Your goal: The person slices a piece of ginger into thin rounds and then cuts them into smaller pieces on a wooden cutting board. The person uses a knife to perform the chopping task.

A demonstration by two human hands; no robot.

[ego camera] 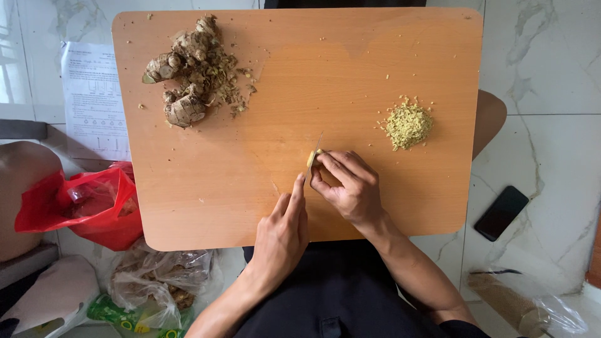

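A small pale yellow ginger piece (312,159) stands on the wooden cutting board (250,188) near its middle. My right hand (350,188) pinches the piece with its fingertips. My left hand (283,228) grips a knife (317,144), index finger stretched along its back. The thin blade shows edge-on against the ginger piece, and the handle is hidden in my palm. A heap of minced ginger (408,125) lies to the right of the hands. Whole ginger roots with peel scraps (188,72) sit at the board's far left.
A printed paper sheet (94,100) lies left of the board. A red plastic bag (81,203) and clear bags (156,281) sit on the marble floor at lower left. On the right are a black phone (501,213) and a clear bag (532,307).
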